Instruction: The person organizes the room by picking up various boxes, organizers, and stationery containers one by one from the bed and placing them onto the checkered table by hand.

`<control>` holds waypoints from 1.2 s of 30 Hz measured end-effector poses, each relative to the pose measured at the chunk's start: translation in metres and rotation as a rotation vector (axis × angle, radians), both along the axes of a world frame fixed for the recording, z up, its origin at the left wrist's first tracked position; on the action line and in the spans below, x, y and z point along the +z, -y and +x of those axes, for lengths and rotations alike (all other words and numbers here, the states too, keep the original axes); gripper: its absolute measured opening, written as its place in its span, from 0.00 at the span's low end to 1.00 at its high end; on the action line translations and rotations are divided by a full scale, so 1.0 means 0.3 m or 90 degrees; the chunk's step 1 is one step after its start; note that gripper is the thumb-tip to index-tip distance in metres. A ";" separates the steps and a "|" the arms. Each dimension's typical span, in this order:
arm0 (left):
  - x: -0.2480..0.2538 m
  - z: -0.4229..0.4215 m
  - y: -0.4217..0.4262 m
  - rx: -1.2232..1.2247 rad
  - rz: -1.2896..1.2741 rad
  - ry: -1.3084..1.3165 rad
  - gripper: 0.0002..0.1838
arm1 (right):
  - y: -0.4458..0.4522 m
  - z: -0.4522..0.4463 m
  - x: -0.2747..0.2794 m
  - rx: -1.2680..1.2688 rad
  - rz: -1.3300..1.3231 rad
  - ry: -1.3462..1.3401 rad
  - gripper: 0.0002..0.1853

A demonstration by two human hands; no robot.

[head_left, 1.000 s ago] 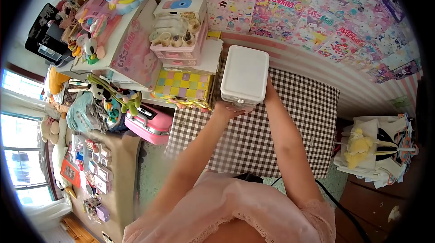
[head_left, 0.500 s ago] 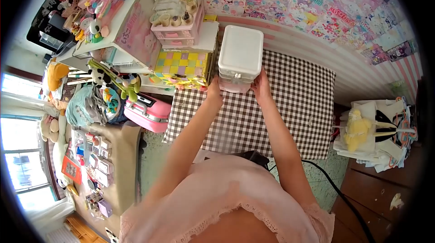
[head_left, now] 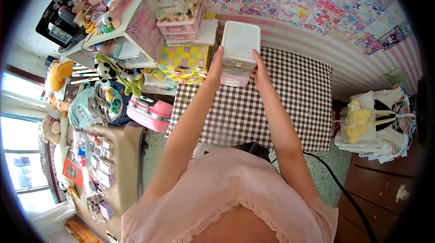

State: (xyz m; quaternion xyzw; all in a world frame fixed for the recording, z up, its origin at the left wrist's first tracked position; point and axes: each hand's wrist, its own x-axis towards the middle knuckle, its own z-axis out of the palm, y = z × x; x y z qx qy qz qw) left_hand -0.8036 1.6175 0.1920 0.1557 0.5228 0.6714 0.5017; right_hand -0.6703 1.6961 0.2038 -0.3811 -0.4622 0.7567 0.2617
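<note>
A small plastic drawer unit with a white top stands at the back of the checked table. Its front shows clear drawers over a pinkish lower one. My left hand is pressed flat along the unit's left side, fingers pointing up toward the lid. On the opposite side my right hand lies against the right wall near the front corner. The unit is held between both palms. What lies inside the drawers is too small to make out.
A yellow checkered box sits close to the left of the unit, with pink drawers behind it. The black-and-white checked tablecloth spreads to the right. A pink suitcase stands at left; a black cable hangs at right.
Both hands have slid upward along the sides of the drawer unit, from its lower front to nearer the lid. The view has shifted slightly; the unit stays in about the same spot.
</note>
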 end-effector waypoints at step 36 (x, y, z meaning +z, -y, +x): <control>-0.316 0.112 0.030 0.243 -0.259 0.208 0.39 | 0.051 0.001 -0.256 -0.173 0.641 0.305 0.29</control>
